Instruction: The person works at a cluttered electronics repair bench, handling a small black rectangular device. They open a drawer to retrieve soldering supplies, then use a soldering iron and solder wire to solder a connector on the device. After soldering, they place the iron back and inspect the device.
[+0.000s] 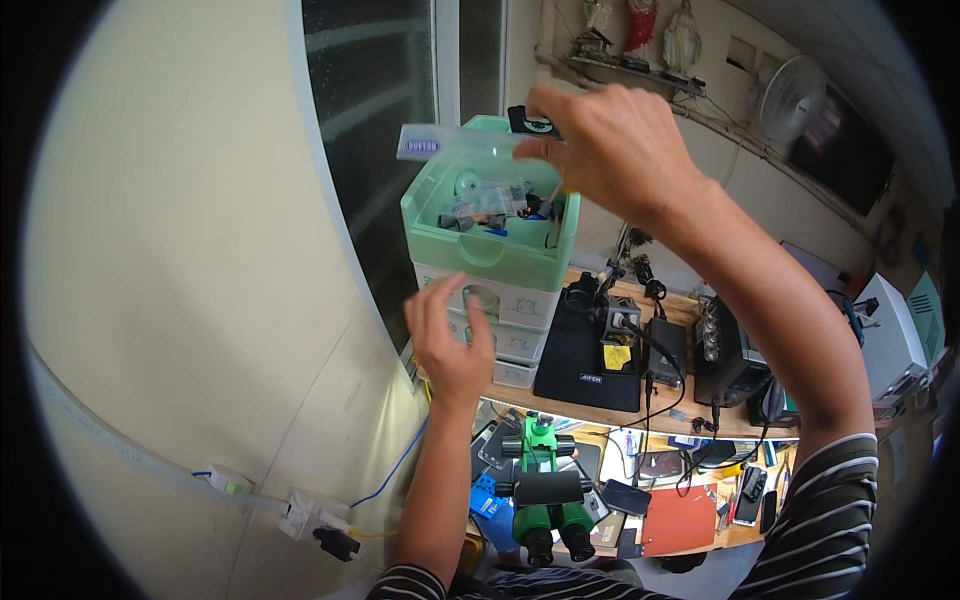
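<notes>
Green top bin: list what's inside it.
The green bin holds clear plastic bags, small dark pieces and a blue piece. Whatever lies beneath the bags is covered.

Smooth plastic bin (495, 268), wooden shelf (568, 410)

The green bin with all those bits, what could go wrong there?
The right hand seems to pinch the clear plastic piece near one end, so it might slip. It's above the green bin, so it could fall on the small parts inside. The bin sits atop stacked drawers; a bump might tip it.
</notes>
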{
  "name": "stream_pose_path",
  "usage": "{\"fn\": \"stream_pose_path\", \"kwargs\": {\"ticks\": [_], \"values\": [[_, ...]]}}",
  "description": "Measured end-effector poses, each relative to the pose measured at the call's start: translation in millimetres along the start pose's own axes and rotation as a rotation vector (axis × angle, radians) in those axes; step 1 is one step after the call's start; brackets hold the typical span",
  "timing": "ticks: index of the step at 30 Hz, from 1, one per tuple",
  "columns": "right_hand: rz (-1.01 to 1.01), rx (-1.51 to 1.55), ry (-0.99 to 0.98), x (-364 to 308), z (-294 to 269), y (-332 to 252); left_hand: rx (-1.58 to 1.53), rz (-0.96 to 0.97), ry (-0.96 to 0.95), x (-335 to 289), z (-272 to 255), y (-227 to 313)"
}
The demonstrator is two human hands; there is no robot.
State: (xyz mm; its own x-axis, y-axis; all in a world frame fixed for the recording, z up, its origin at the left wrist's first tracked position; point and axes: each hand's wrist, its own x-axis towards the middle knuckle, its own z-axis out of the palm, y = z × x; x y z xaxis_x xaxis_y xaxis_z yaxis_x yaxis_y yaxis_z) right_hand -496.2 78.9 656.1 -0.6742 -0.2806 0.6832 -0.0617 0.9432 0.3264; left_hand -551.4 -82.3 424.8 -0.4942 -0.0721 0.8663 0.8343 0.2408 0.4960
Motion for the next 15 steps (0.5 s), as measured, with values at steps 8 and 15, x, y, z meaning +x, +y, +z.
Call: {"fn": "stream_pose_path", "kwargs": {"ticks": [8, 15], "values": [[-0.018, -0.082, 0.15, 26, 17, 25, 0.463, -0.263, -1.151, 173, 29, 44], [-0.032, -0.062, 0.205, 30, 19, 30, 0.326, -0.127, -1.524, 185, 70, 28]]}}
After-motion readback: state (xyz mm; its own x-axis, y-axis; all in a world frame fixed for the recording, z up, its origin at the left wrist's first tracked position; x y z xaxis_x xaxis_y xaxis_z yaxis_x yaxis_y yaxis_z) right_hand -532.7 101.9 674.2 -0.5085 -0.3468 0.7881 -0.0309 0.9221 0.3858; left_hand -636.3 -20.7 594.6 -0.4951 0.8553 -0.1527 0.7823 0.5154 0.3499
